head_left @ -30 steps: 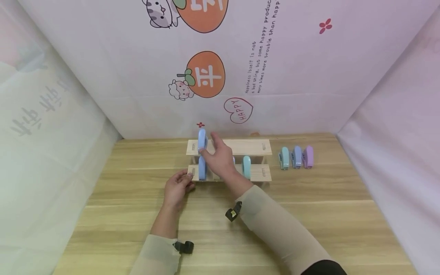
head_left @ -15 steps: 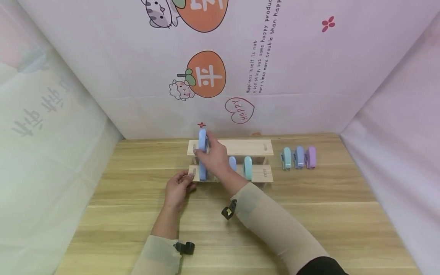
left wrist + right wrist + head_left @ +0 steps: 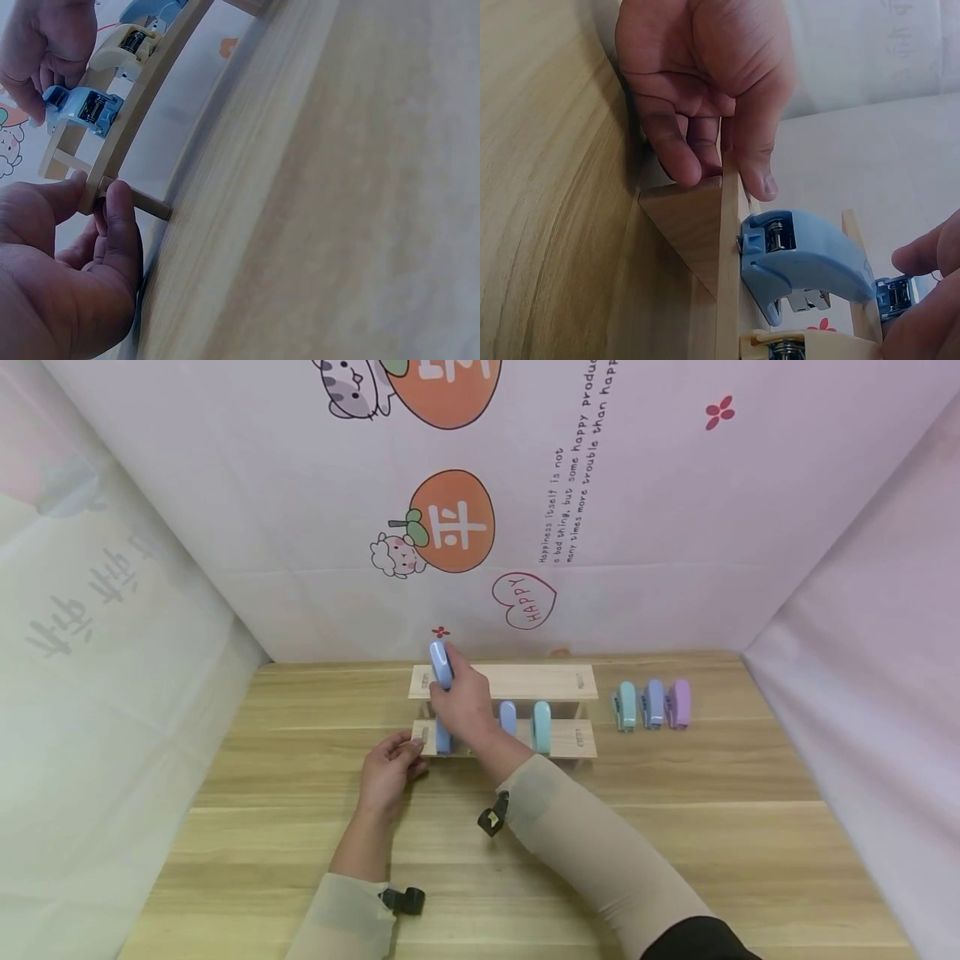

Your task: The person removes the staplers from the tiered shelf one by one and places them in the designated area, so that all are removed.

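Two bare hands at a two-tier wooden rack, which stands on a wood-grained desk (image 3: 750, 843). The right hand (image 3: 467, 700) reaches over the rack, its fingers grasping a light-blue stapler (image 3: 441, 664) at the left end of the upper shelf (image 3: 525, 681); in the head view this stapler tilts, its top leaning left, and whether its base rests on the board cannot be told. The left hand (image 3: 386, 772) pinches the left end of the lower shelf (image 3: 566, 745), thumb on one face of the board and fingers on the other, as both wrist views show. Along the lower shelf, from the left, stand a second blue stapler (image 3: 443, 742), next to the pinched end; a cream stapler (image 3: 111, 54), mostly hidden by the right hand in the head view; a periwinkle stapler (image 3: 507, 717); and a teal stapler (image 3: 542, 727). On the desk to the right of the rack, apart from it, three more form a close row: a mint stapler (image 3: 626, 706), a slate-blue stapler (image 3: 653, 703) and a purple stapler (image 3: 678, 703). Behind the desk hangs a white cloth (image 3: 637, 527) printed with orange fruit, cartoon animals and lettering.
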Demonstrator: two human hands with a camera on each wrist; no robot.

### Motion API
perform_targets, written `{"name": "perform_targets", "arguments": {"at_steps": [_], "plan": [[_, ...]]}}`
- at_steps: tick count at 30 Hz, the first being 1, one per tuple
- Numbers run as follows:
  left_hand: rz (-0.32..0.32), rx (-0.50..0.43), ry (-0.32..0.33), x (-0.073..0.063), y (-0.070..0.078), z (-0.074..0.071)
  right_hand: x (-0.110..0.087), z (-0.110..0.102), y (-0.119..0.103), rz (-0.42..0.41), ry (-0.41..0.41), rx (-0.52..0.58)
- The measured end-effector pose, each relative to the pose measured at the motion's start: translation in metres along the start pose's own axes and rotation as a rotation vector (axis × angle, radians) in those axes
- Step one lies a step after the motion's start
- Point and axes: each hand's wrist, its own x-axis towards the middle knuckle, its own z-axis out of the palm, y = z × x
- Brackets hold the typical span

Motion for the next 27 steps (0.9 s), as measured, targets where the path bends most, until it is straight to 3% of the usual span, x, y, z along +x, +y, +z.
{"name": "perform_targets", "arguments": {"at_steps": [18,27], "plan": [[-0.005,0.015,0.008,-0.002,0.001,0.001,-0.006,-0.003,0.004,-0.025,0.024,0.017],[0.007,-0.02,0.023,-0.003,0.001,0.003,-0.007,-0.011,0.007,-0.052,0.04,0.03]]}}
